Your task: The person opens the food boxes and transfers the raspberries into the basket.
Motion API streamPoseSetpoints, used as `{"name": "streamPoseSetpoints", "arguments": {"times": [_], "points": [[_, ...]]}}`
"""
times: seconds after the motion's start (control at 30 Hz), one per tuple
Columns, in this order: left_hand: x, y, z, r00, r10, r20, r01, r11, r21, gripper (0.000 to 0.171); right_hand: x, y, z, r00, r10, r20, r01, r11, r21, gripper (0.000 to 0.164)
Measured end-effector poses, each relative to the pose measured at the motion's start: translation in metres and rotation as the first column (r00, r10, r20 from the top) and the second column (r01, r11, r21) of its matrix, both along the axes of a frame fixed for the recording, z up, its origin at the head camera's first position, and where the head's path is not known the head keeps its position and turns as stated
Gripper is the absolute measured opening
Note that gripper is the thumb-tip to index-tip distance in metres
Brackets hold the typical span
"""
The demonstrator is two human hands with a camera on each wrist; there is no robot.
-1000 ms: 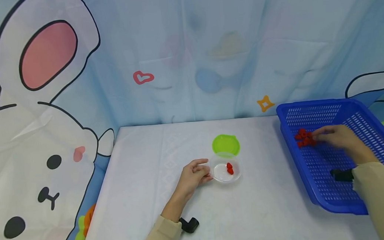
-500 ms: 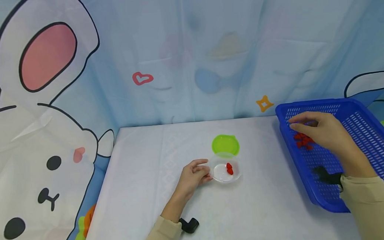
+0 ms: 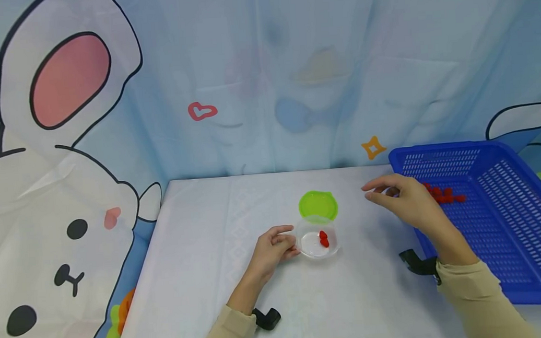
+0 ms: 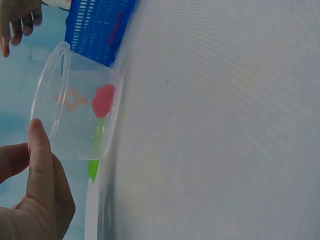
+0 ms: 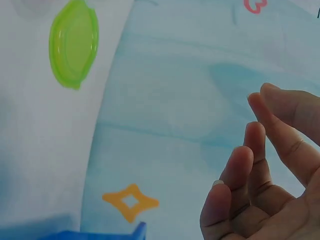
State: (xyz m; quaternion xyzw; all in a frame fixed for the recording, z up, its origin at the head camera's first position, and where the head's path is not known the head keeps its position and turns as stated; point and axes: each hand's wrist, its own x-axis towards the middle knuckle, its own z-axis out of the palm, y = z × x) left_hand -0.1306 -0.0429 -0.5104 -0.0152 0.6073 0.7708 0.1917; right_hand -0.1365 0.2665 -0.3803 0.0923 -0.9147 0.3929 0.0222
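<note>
On the white table, a clear plastic cup [image 3: 311,244] contains two small red pieces [image 3: 324,239]; their kind is too small to tell. My left hand [image 3: 270,250] holds the cup at its left side, with fingertips at the rim [image 4: 37,100] in the left wrist view. A round green lid [image 3: 318,205] lies just behind the cup. My right hand [image 3: 402,199] is above the table between cup and basket. Its thumb and index fingertips [image 5: 270,92] are close together in the right wrist view. No object shows between them, though a small one could be hidden.
A blue perforated basket [image 3: 517,256] stands on the right. More small red pieces [image 3: 446,196] lie inside it near its left wall, partly behind my right hand. A patterned curtain [image 3: 264,75] hangs along the table's back edge.
My right hand has come up from the red pieces in the basket and moved left over the basket's wall. My left hand and the cup have stayed in place.
</note>
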Motion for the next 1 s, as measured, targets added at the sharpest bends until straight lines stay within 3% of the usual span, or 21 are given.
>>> {"name": "streamPoseSetpoints", "arguments": {"times": [0.2,0.43,0.6,0.77,1.0], "points": [[0.001,0.0,-0.001,1.0,0.0,0.003,0.0,1.0,0.004,0.039,-0.004,-0.023,-0.018,1.0,0.016,-0.015,-0.017,0.999,-0.028,0.016],[0.0,0.0,-0.002,1.0,-0.002,0.003,0.002,1.0,0.009,0.038,-0.011,-0.041,-0.051,0.996,0.074,-0.05,-0.076,0.996,-0.049,0.014],[0.0,0.0,-0.002,1.0,-0.003,0.005,0.003,1.0,0.016,0.039,-0.018,-0.049,-0.073,0.991,0.133,0.004,-0.132,0.987,-0.089,0.015],[0.0,0.0,0.0,1.0,-0.003,0.009,0.003,1.0,0.016,0.039,-0.028,-0.051,-0.09,0.971,0.229,0.07,-0.219,0.967,-0.127,0.016],[-0.001,0.0,0.0,1.0,-0.003,0.007,0.003,1.0,0.014,0.039,-0.04,-0.05,-0.104,0.923,0.38,0.052,-0.371,0.92,-0.128,0.017]]}}
